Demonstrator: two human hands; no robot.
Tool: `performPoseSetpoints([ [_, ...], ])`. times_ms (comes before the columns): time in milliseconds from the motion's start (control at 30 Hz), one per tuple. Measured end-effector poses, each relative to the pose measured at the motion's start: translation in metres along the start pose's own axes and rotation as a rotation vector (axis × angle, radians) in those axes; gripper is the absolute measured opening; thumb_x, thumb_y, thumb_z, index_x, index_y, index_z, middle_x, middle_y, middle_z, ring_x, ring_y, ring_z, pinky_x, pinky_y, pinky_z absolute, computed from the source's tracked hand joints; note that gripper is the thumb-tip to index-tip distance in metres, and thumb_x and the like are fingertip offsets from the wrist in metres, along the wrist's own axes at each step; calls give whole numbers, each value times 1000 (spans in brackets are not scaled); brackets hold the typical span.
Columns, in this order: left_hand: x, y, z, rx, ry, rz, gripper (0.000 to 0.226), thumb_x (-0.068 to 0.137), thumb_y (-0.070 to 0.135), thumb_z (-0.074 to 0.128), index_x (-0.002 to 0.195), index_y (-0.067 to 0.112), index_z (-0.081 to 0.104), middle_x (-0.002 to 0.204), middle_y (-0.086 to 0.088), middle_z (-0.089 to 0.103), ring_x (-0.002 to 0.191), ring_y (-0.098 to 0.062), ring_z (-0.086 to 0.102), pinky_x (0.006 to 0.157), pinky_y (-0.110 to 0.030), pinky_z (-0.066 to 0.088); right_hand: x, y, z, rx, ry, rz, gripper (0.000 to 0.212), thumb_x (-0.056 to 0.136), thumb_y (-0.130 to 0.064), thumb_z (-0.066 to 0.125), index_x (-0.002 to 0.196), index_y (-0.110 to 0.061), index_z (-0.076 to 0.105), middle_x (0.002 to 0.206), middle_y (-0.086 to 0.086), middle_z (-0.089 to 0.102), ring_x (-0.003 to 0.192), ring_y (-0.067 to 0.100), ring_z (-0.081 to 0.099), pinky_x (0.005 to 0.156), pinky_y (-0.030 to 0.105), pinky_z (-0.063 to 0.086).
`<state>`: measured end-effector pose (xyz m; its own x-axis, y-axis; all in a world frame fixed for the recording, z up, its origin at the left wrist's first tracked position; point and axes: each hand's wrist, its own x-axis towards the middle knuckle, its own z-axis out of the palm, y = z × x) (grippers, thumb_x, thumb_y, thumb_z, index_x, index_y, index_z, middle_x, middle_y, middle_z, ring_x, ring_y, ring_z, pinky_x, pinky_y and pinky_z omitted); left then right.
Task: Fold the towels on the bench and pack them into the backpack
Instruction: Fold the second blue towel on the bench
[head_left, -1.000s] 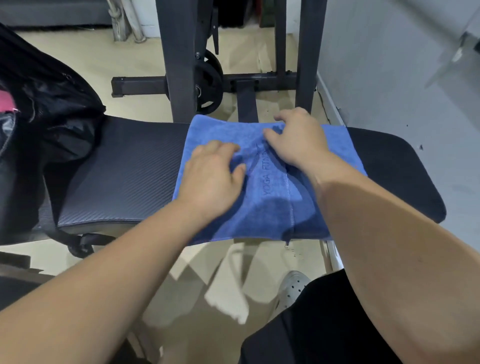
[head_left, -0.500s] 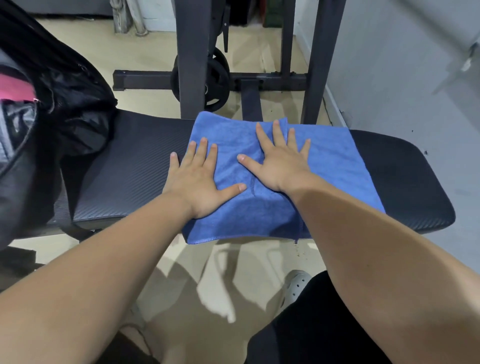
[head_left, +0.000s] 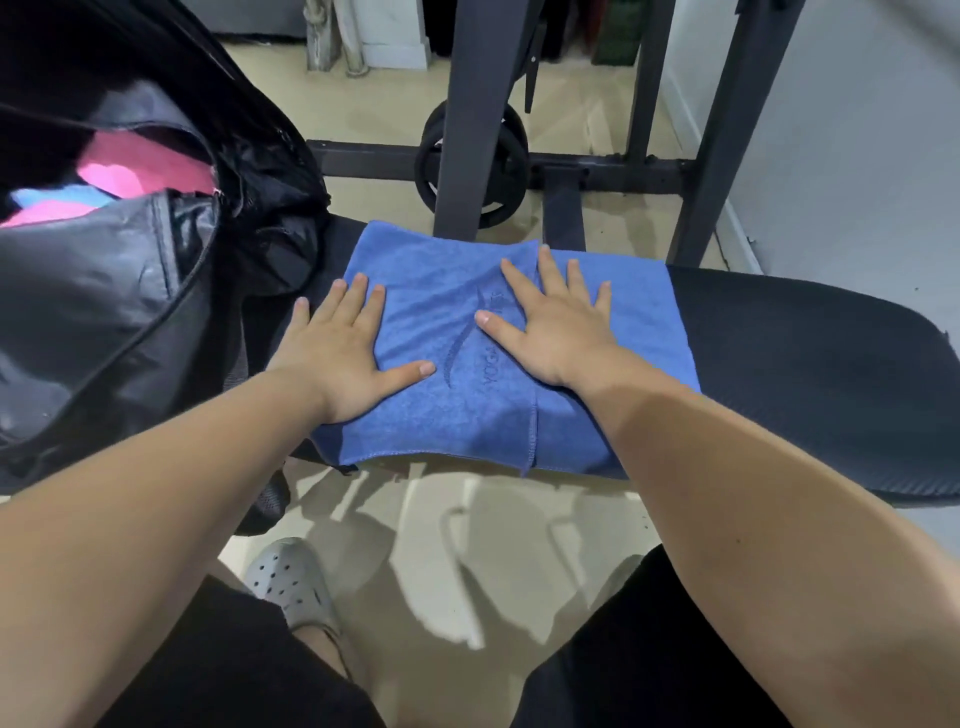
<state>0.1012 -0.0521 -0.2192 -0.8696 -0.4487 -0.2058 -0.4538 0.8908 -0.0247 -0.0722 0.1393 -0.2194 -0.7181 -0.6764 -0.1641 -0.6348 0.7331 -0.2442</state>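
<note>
the blue towel (head_left: 431, 296) lies folded on the black bench (head_left: 810, 374), across the pad's width, with its near edge hanging just over the front rim. a stitched hem runs down its near half, and a dark swoosh logo with the word "yoga" shows between your hands.

your left hand (head_left: 343, 353) lies flat with the fingers straight and spread. the palm and thumb press the towel's left edge, and the outer fingers reach past it onto the bench pad. your right hand (head_left: 550, 327) is also flat and splayed, gripping nothing, pressing the towel right of the logo.

the black backpack (head_left: 104, 312) stands open at the left end of the bench, just beside the towel. inside its mouth you can see a pink towel (head_left: 150, 166) and a light blue cloth (head_left: 57, 200).

behind the bench stand the dark uprights of a rack (head_left: 467, 104), with a black weight plate (head_left: 506, 156) low behind one. your grey clog (head_left: 291, 582) rests on the beige floor (head_left: 467, 561) below.
</note>
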Motion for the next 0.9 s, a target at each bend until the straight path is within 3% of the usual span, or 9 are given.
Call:
performPoseSetpoints([
  [233, -1, -11, -5, 49, 15, 12, 120, 70, 97, 3, 160, 18, -7, 168, -3, -10, 155, -22, -9, 124, -53, 3, -6, 21, -4, -83, -74, 56, 86, 82, -91, 12, 157, -51, -3, 169, -6, -15, 154, 27, -19, 117, 65, -15],
  [367, -11, 26, -11, -98, 146, 88, 110, 78, 88, 16, 160, 14, 12, 167, -8, 16, 153, -28, 14, 122, -53, 15, -8, 22, -1, -45, -19, 64, 85, 86, -88, 18, 158, -48, -3, 169, -4, -12, 155, 27, -16, 119, 63, -13],
  [433, -23, 59, -13, -167, 245, 182, 91, 80, 82, 30, 141, 15, 46, 140, -10, 51, 130, -34, 45, 107, -49, 38, -8, 21, -1, -24, 14, 55, 83, 88, -85, 22, 158, -47, -1, 170, -3, -9, 155, 29, -14, 120, 62, -12],
  [467, -30, 76, -13, -159, 308, 219, 77, 80, 79, 35, 118, 16, 58, 115, -7, 59, 109, -32, 53, 92, -46, 45, -8, 20, -2, -16, 29, 39, 81, 90, -82, 24, 159, -47, 2, 170, -3, -6, 155, 29, -13, 120, 61, -11],
  [533, -45, 104, -11, -117, 378, 270, 56, 78, 75, 43, 79, 19, 50, 78, -1, 50, 79, -28, 51, 68, -39, 43, -6, 17, -6, 2, 62, -4, 76, 93, -77, 28, 159, -46, 9, 170, -3, 3, 156, 28, -8, 121, 60, -8],
  [567, -52, 114, -10, -99, 360, 285, 53, 78, 74, 48, 70, 22, 41, 70, 1, 43, 71, -26, 47, 61, -36, 38, -5, 16, -7, 17, 79, -24, 72, 94, -75, 31, 158, -46, 14, 169, -3, 9, 156, 28, -5, 122, 60, -7],
  [667, -62, 124, 6, -70, 277, 282, 55, 77, 68, 63, 67, 24, 32, 67, 4, 37, 68, -25, 44, 58, -33, 31, 0, 11, -8, 56, 94, -40, 65, 96, -71, 35, 155, -47, 25, 167, -4, 18, 155, 29, 1, 122, 59, -4],
  [767, -62, 122, 16, -106, 300, 297, 48, 68, 48, 74, 68, 23, 32, 65, 6, 33, 63, -25, 46, 55, -30, 29, 4, 8, -5, 46, 65, -47, 62, 96, -71, 37, 152, -44, 33, 165, -6, 22, 155, 31, 3, 121, 60, -3],
  [900, -63, 120, 16, -154, 334, 335, 37, 64, 31, 66, 63, 21, 30, 59, 6, 28, 56, -23, 33, 50, -28, 22, 9, 2, -4, 56, 79, -57, 67, 94, -68, 46, 153, -39, 34, 165, -8, 23, 155, 30, 4, 122, 59, -2],
])
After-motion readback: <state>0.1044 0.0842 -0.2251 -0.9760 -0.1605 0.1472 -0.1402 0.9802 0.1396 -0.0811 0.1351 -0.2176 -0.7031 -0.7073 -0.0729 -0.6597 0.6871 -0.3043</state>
